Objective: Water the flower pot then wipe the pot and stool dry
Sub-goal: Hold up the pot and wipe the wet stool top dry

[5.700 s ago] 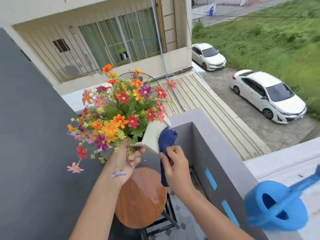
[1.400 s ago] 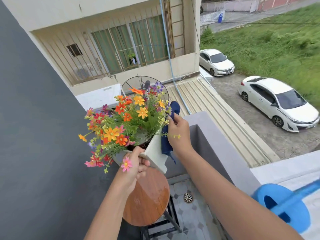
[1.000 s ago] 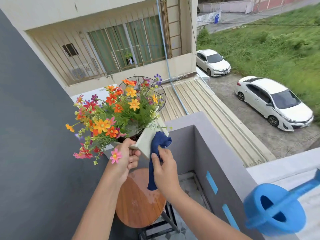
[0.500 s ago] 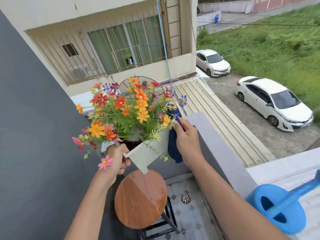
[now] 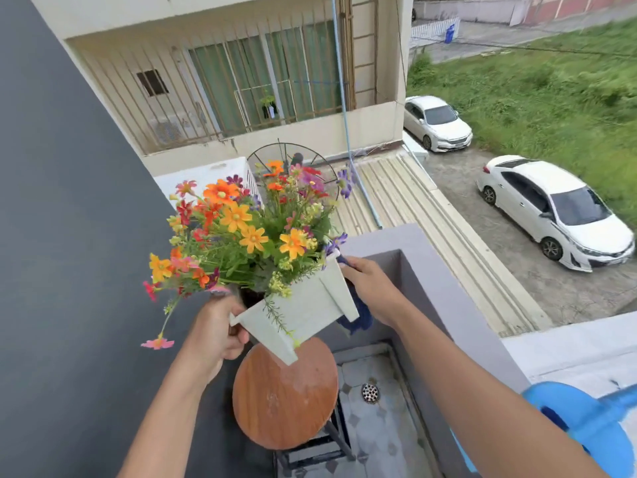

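A pale square flower pot [image 5: 303,308] full of orange, red and purple flowers [image 5: 241,232] hangs tilted in the air above a round wooden stool [image 5: 284,398]. My left hand [image 5: 215,334] grips the pot's near left corner. My right hand [image 5: 372,288] presses a dark blue cloth [image 5: 358,317] against the pot's far right side; most of the cloth is hidden behind the pot. The stool top shows wet patches.
A blue watering can [image 5: 586,422] rests on the ledge at lower right. A grey balcony wall [image 5: 434,291] runs along the right, a dark wall [image 5: 69,236] on the left. The tiled floor has a drain [image 5: 370,393]. Far below are two white cars.
The pot has turned in my left hand, showing a different face. My right hand with the cloth has stayed on the pot's far side, sliding slightly lower along it.
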### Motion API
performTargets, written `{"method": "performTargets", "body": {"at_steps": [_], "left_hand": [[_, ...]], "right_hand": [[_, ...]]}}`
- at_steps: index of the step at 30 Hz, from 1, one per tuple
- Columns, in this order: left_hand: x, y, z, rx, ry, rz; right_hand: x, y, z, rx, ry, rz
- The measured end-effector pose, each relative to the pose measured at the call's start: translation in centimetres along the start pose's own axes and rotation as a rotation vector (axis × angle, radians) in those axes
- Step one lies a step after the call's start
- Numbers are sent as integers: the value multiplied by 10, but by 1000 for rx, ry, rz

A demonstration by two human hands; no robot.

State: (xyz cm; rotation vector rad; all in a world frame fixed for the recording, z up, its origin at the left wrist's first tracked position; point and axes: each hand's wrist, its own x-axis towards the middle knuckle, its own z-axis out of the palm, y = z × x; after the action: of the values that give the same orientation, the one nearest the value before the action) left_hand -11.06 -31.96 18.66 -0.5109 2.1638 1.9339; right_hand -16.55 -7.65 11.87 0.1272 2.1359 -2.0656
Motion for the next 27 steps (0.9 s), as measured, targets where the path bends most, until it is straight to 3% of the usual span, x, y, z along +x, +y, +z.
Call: {"method": "performTargets", "body": {"at_steps": [9,14,17,20,27], "left_hand": [[56,-34,-45,83,140,-47],[94,-50,-65,84,187,-65],[111,-59,-71,50,195,-77],[124,-68,-70,22,203,-91],[159,-81,-72,-27,235,-97]], "right_hand": [[15,55,44,10,-147,85],[21,91,81,-27,-69,167],[23,122,101,-223,-103,212],[25,160,131,-480,-276,196],[18,274,226,-884,-587,-82]]}}
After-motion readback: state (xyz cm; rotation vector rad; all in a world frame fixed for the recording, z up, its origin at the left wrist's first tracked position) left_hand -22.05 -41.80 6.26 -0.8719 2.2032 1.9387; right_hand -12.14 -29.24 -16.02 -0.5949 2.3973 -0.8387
